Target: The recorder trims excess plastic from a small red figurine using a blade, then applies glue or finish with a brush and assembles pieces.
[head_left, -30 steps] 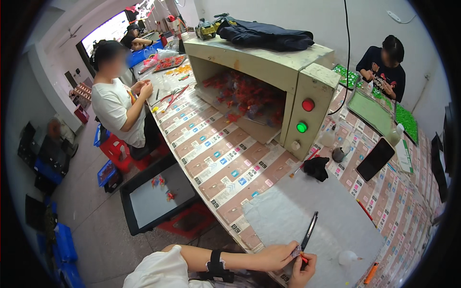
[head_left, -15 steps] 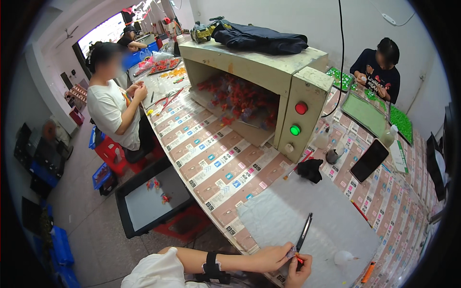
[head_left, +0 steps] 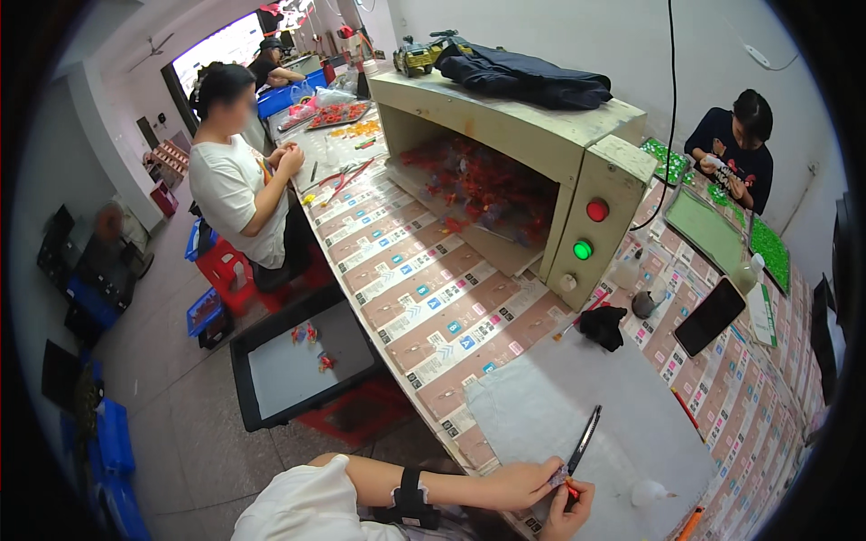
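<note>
My left hand and my right hand are together over the near edge of a pale grey sheet. The left fingers pinch a small translucent purplish piece. My right fingers are closed at the same spot, round a small red part whose shape is mostly hidden. Just beyond the fingertips a slim black tool, perhaps a knife or tweezers, lies slanted over the sheet. I cannot tell whether the fingers touch it. A small white squeeze bottle is to the right of my hands.
Beyond the sheet stands a cream metal box with red pieces inside. A black cloth and a phone lie to the right. A black tray is left of the table. Co-workers sit at far left and far right.
The whole view has shifted, so the scene sits farther right and mostly lower. My hands stay together at the small pieces, with hardly any movement relative to the sheet.
</note>
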The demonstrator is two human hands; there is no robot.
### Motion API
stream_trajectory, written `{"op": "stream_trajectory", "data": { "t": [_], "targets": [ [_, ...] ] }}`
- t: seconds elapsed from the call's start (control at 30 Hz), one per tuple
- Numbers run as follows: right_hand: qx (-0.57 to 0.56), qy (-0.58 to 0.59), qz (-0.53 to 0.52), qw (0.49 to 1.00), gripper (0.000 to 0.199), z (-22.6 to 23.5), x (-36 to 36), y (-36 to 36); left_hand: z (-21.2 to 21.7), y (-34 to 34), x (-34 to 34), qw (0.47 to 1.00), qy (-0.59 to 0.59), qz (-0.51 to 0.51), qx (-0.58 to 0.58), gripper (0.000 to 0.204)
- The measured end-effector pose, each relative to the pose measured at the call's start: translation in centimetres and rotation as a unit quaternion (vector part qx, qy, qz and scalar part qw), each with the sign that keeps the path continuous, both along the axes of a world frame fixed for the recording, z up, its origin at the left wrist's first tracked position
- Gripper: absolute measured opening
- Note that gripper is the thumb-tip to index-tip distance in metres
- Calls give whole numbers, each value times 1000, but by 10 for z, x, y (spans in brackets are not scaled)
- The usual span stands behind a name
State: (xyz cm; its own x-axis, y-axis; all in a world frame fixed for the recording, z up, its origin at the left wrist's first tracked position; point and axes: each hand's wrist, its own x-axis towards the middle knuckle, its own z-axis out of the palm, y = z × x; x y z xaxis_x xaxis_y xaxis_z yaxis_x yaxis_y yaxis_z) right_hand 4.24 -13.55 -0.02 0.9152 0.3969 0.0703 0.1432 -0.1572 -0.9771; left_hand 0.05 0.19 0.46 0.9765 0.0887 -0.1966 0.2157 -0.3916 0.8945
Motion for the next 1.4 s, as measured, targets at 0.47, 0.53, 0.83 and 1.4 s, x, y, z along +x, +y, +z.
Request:
{"op": "stream_trajectory", "data": {
  "t": [0.47, 0.53, 0.83, 1.4],
  "targets": [
    [4, 18, 9, 1000, 11, -2, 0, -1, 3, 1, 0, 1000, 3, 2, -12, 26],
    [1, 13, 9, 1000, 11, -3, -1, -1, 4, 1, -1, 1000, 2, 1, -11, 26],
    [-8, 9, -18, 1000, 7, -1, 5, 6, 8, 6, 3, 999, 34, -12, 20, 31],
    [-29, -35, -7, 999, 12, 13, 10, 7, 22, 10, 4, 1000, 5, -15, 3, 24]
  ]
}}
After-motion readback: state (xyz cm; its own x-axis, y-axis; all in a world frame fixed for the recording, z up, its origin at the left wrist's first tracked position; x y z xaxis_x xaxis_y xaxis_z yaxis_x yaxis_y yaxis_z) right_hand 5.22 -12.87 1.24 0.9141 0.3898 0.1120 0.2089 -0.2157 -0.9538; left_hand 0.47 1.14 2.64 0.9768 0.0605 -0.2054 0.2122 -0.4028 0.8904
